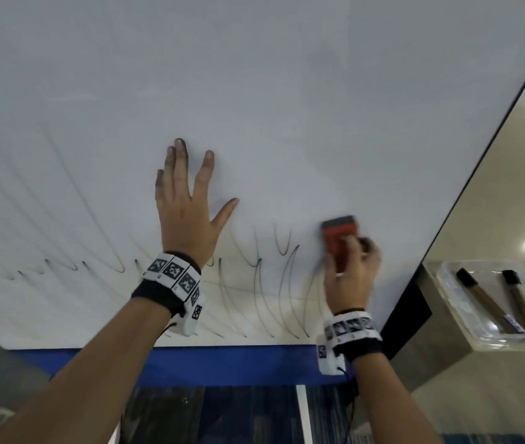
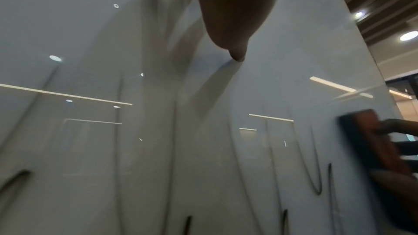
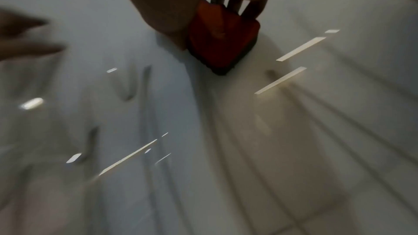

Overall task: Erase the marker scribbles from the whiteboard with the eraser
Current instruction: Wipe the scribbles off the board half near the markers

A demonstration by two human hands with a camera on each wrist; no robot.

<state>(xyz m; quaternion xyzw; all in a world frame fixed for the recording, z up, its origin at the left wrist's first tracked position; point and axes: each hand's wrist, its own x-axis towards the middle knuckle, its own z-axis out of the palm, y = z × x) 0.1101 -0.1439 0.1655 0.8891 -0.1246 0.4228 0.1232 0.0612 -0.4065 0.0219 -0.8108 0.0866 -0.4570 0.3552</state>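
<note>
The whiteboard fills the head view, its upper part bare. Black marker scribbles loop along the lower part, from the far left to below my right hand. My left hand lies flat on the board with fingers spread, just above the scribbles. My right hand grips a red eraser with a dark felt face, pressed to the board right of the scribbles. The left wrist view shows the eraser at the right, beside dark strokes. The right wrist view is blurred; the eraser shows under my fingers.
A blue ledge runs under the board's lower edge. The board's dark right edge slants down to a clear tray holding two brown markers with black caps. Floor shows below.
</note>
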